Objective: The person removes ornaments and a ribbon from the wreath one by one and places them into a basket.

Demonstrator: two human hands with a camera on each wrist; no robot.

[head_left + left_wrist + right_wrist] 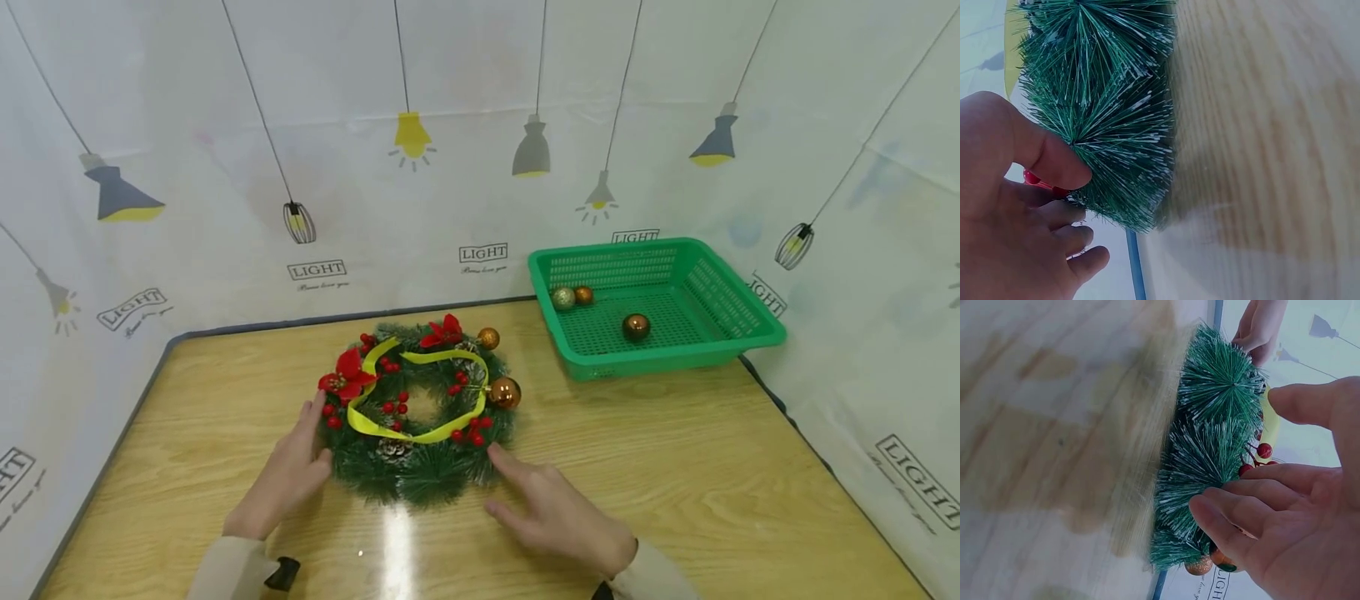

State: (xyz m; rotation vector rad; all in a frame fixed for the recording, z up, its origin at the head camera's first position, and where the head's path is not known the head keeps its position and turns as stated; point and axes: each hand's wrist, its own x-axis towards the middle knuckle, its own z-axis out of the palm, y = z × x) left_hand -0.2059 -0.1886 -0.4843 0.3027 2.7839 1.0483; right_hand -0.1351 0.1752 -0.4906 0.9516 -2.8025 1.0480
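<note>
A green wreath (431,479) lies flat on the table, dressed with red flowers, red berries and pine cones. On top rests a loose loop of yellow ribbon (365,425). A shiny copper bauble (505,392) and a smaller glittery bauble (488,337) sit at its right side. My left hand (283,477) is against the wreath's left edge; its thumb overlaps the needles in the left wrist view, other fingers slightly bent. At the lower right edge, my right hand (551,512) has its fingers extended beside the needles, with the thumb apart.
A green plastic basket (675,360) stands at the back right of the wooden table (675,475). Inside are a pale gold bauble (563,298), a small orange bauble (583,295) and a shiny copper-brown bauble (637,327). A lamp-printed cloth (405,225) hangs around the table.
</note>
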